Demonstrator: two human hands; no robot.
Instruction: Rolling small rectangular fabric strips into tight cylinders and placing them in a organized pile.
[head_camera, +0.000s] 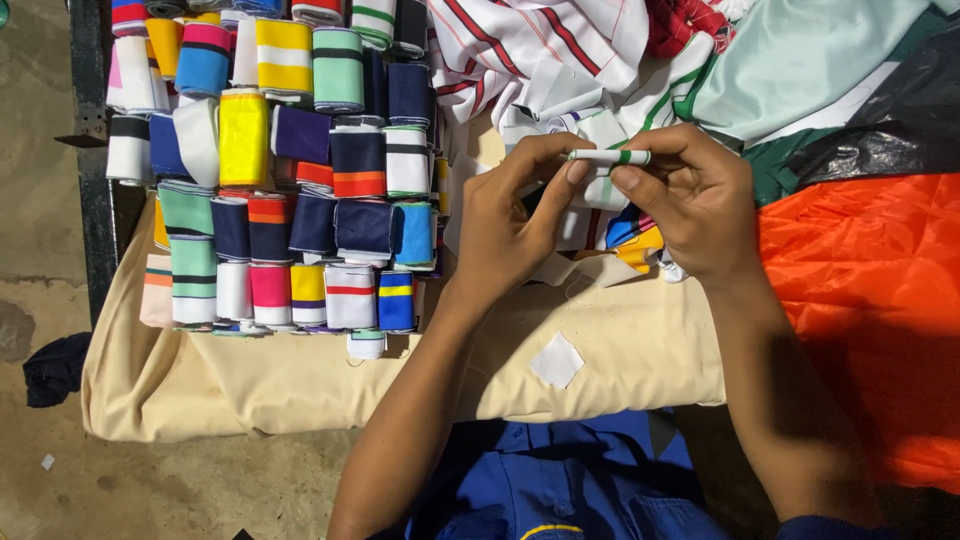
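While both hands work above the cloth, I note left hand and right hand pinching a strip between fingertips, right of the rolls.
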